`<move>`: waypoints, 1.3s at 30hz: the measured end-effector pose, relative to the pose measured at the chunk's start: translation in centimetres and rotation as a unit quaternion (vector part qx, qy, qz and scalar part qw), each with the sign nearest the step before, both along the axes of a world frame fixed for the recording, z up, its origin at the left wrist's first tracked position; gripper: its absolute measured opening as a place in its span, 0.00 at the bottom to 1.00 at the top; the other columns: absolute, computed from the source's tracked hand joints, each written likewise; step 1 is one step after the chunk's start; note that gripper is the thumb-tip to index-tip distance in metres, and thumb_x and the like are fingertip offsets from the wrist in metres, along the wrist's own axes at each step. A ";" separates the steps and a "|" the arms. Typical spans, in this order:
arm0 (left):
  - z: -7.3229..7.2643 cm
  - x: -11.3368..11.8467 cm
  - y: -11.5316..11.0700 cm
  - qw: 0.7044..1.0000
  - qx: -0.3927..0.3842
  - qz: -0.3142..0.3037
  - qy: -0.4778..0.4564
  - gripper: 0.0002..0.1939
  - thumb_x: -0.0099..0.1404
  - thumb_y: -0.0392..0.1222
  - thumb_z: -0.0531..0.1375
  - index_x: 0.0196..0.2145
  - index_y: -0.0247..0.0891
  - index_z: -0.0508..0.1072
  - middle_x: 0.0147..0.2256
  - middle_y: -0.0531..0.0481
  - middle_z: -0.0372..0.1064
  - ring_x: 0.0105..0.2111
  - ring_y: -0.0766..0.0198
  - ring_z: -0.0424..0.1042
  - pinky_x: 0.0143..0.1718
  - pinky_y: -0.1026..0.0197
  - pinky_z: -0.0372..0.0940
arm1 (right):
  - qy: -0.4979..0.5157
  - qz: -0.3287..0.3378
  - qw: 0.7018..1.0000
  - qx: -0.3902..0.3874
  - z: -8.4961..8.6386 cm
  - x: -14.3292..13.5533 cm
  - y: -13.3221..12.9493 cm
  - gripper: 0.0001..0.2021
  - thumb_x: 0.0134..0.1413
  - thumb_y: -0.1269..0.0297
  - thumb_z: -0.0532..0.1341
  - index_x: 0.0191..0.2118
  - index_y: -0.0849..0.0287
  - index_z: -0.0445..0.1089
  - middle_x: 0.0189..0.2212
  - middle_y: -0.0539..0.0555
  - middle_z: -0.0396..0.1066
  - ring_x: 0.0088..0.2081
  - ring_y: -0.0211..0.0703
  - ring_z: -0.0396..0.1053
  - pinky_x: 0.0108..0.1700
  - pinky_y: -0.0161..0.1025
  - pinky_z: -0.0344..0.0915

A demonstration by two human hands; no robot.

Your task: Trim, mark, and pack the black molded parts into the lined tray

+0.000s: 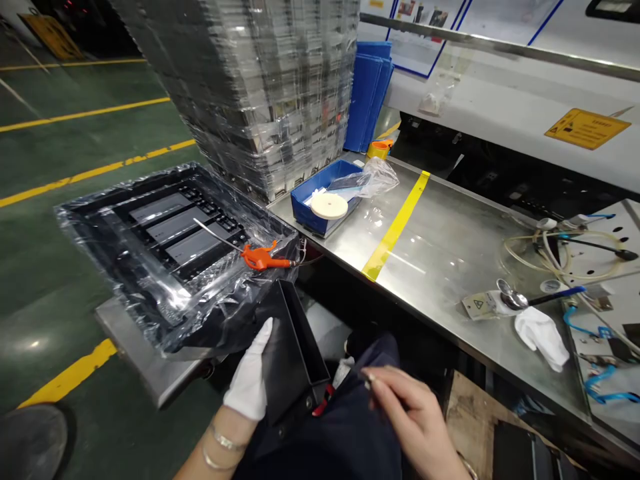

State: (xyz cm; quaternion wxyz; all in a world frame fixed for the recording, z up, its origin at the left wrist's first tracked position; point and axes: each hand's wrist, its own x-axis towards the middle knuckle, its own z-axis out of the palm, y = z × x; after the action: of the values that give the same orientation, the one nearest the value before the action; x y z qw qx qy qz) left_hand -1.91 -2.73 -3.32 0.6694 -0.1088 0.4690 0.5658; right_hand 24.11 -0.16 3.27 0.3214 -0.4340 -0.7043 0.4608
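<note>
My left hand [250, 377], in a white glove, grips the side of a long black box-shaped part [285, 347] with an open hollow top. Its thumb lies along the part's wall; the other fingers are hidden behind it. The part is tilted over my lap. Above my dark trousers, my bare right hand [410, 413] pinches a tiny light-coloured piece between thumb and fingertip, too small to name. Beyond the part, an orange air blow gun [263, 257] with a thin metal nozzle rests on a plastic-lined black tray [120, 267] holding several dark flat parts.
A film-wrapped stack of trays [270, 93] stands at the back left. On the metal bench [440, 240] are a blue bin [306, 208] with a cream disc [329, 206], yellow tape [397, 230], a white glove [540, 337] and tubing [510, 250]. A wooden board [470, 413] lies below.
</note>
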 end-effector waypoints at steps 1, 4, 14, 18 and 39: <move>0.1 -0.1 0.2 0.998 0.006 0.000 -0.064 0.12 0.69 0.47 0.61 0.44 0.40 0.80 0.43 0.52 0.80 0.53 0.57 0.75 0.64 0.56 0.61 | -0.006 0.035 0.999 -0.028 0.3 -0.1 -0.3 0.11 0.67 0.62 0.58 0.42 0.52 0.79 0.26 0.49 0.75 0.28 0.39 0.73 0.33 0.32 0.68; 0.2 -0.2 0.4 0.975 0.034 -0.005 -0.218 0.12 0.70 0.46 0.60 0.38 0.39 0.82 0.37 0.52 0.81 0.43 0.59 0.80 0.62 0.56 0.63 | -0.025 0.088 0.993 -0.077 0.7 -0.7 -1.2 0.14 0.68 0.58 0.58 0.35 0.55 0.79 0.26 0.50 0.75 0.29 0.38 0.71 0.33 0.32 0.65; -1.3 -0.2 0.2 0.911 0.211 -0.097 -0.341 0.20 0.73 0.50 0.54 0.48 0.34 0.80 0.48 0.41 0.77 0.50 0.54 0.76 0.62 0.52 0.62 | -0.018 0.143 0.982 -0.118 0.8 -1.0 -1.3 0.18 0.68 0.55 0.57 0.32 0.59 0.78 0.25 0.52 0.73 0.28 0.37 0.68 0.33 0.33 0.60; -1.6 -0.8 0.1 0.930 0.176 -0.062 -0.317 0.16 0.72 0.47 0.57 0.45 0.36 0.81 0.44 0.45 0.80 0.46 0.58 0.78 0.63 0.57 0.61 | -0.034 0.194 0.969 -0.147 1.0 -0.4 -1.6 0.15 0.65 0.54 0.61 0.33 0.57 0.79 0.26 0.51 0.75 0.29 0.38 0.71 0.33 0.32 0.62; 4.6 2.9 -0.7 0.951 0.142 -0.265 -0.070 0.12 0.64 0.48 0.62 0.34 0.36 0.78 0.33 0.46 0.75 0.36 0.59 0.72 0.42 0.59 0.66 | 0.047 0.102 0.992 0.053 1.2 -3.9 1.3 0.05 0.68 0.67 0.57 0.39 0.56 0.69 0.32 0.50 0.69 0.33 0.37 0.67 0.36 0.34 0.63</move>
State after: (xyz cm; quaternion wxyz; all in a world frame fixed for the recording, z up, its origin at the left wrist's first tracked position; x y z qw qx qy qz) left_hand 1.02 -3.44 1.27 0.8346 0.0763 0.3479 0.4202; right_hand 20.17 1.16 4.51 0.3280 -0.3201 -0.7525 0.4730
